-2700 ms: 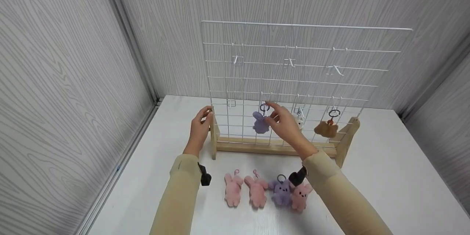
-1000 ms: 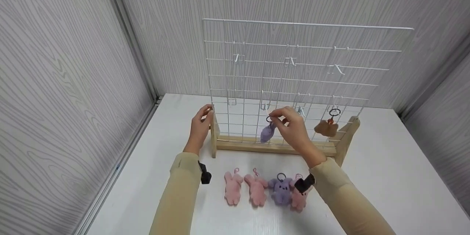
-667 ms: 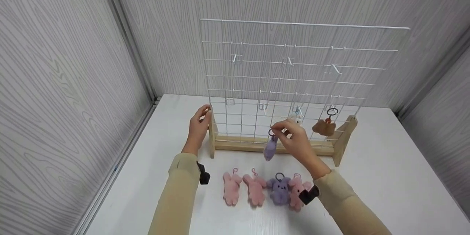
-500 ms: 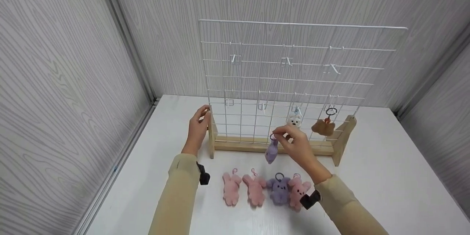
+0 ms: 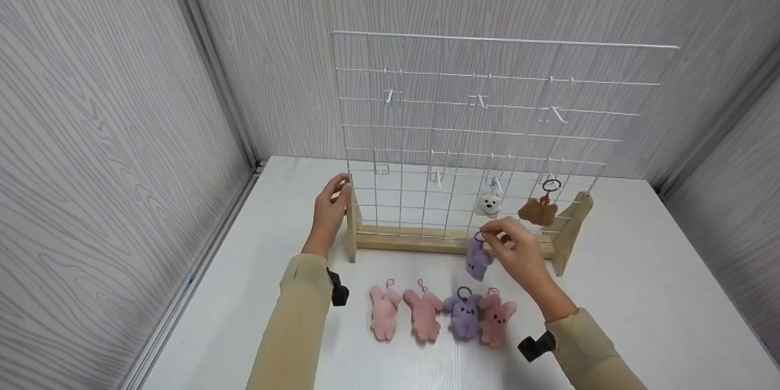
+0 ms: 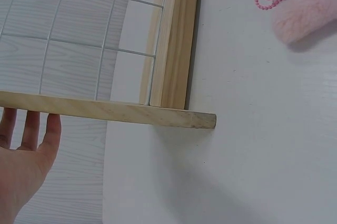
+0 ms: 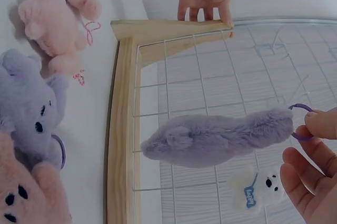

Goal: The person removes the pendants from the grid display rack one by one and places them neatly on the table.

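My right hand (image 5: 518,250) pinches the dark purple ring (image 7: 301,107) of a purple plush bunny keychain (image 5: 478,259). The toy hangs from it in front of the rack's wooden base, above the table. At the left end of the white wire grid rack (image 5: 420,128), my left hand (image 5: 329,210) touches the wooden side post (image 6: 105,109) with its fingertips against the outer face. Two pink plush keychains (image 5: 384,314), a purple one (image 5: 465,317) and another pink one (image 5: 496,320) lie in a row on the table.
A white plush keychain (image 5: 488,203) and a brown one (image 5: 538,212) hang on lower hooks at the right. Bare hooks (image 5: 436,178) stick out in the lower row, with more hooks (image 5: 479,101) in the upper row. Grey wood-patterned walls (image 5: 122,134) surround the white table (image 5: 646,268).
My right hand has taken the purple bunny keychain off its lower hook and moved it down, toward me and to the right. The white keychain behind now shows. My left hand stays at the post.
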`<act>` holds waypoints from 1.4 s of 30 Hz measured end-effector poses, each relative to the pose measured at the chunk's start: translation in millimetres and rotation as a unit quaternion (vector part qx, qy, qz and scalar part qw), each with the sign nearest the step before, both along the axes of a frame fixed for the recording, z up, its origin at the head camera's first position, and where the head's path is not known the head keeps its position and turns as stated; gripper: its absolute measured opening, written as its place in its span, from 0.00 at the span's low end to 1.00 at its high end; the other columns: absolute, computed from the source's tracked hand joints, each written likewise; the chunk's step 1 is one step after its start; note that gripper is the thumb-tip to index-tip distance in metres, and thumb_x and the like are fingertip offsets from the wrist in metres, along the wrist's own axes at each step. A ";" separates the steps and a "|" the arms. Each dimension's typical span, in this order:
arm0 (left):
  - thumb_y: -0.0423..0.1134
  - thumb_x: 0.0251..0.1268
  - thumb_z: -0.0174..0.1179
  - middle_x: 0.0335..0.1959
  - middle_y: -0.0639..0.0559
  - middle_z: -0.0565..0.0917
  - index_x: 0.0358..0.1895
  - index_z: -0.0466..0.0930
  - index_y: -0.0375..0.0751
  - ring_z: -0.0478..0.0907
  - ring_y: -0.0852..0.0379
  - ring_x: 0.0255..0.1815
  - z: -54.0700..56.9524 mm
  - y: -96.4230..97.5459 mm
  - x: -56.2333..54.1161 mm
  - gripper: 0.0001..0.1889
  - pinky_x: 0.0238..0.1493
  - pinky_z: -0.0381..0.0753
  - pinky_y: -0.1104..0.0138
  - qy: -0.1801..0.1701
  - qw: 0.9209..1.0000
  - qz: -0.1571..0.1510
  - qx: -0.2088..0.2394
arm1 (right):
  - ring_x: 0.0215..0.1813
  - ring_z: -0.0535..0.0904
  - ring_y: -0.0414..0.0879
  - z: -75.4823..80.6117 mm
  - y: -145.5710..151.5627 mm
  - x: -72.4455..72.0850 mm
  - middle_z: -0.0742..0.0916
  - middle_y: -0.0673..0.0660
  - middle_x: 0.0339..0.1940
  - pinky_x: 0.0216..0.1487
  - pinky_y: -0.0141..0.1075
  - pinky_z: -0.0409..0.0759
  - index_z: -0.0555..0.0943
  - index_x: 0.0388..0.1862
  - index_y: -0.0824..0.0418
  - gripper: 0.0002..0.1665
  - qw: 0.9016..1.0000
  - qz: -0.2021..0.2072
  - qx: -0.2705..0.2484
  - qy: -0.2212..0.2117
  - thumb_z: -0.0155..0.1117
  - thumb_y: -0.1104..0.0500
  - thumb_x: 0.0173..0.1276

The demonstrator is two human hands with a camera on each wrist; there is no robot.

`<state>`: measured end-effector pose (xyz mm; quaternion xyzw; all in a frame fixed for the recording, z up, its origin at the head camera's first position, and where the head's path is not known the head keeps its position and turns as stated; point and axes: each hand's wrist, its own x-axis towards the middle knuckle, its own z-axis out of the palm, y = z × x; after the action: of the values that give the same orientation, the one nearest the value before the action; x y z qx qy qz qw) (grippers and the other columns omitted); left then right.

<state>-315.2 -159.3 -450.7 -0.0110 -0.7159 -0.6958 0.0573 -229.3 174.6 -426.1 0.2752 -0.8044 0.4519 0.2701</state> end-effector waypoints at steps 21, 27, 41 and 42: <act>0.41 0.73 0.46 0.62 0.41 0.64 0.67 0.63 0.42 0.67 0.42 0.58 -2.5 1.4 0.7 0.22 0.54 0.70 0.49 -0.001 1.000 -0.006 0.002 | 0.31 0.76 0.41 -51.5 67.6 6.2 0.82 0.53 0.31 0.31 0.22 0.72 0.82 0.31 0.62 0.10 0.995 -0.093 0.005 -0.020 0.68 0.74 0.53; 0.42 0.73 0.46 0.62 0.41 0.65 0.66 0.64 0.44 0.68 0.44 0.58 -1.7 -0.1 1.7 0.21 0.53 0.72 0.50 0.001 1.000 0.003 -0.007 | 0.32 0.75 0.38 -59.1 82.8 12.1 0.82 0.50 0.32 0.31 0.22 0.72 0.83 0.33 0.61 0.10 0.993 -0.111 0.013 -0.039 0.67 0.73 0.56; 0.47 0.71 0.49 0.60 0.45 0.67 0.65 0.67 0.48 0.70 0.49 0.55 -24.6 -3.9 -16.7 0.21 0.50 0.75 0.55 0.020 1.000 0.012 -0.017 | 0.35 0.78 0.38 -38.3 94.4 62.8 0.83 0.56 0.30 0.34 0.23 0.74 0.82 0.32 0.64 0.10 0.983 -0.119 0.014 -0.136 0.65 0.77 0.55; 0.46 0.71 0.49 0.60 0.45 0.67 0.65 0.67 0.48 0.70 0.48 0.56 -22.5 -3.9 -15.9 0.21 0.51 0.74 0.55 0.015 1.000 0.009 -0.014 | 0.36 0.78 0.38 -37.9 96.1 65.1 0.83 0.55 0.30 0.35 0.24 0.74 0.82 0.32 0.64 0.10 0.982 -0.117 0.017 -0.145 0.65 0.76 0.55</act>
<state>-331.1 -163.2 -473.2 -0.0163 -0.7245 -0.6851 0.0740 -164.3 270.7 -464.1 0.1156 -0.8692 0.4388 0.1966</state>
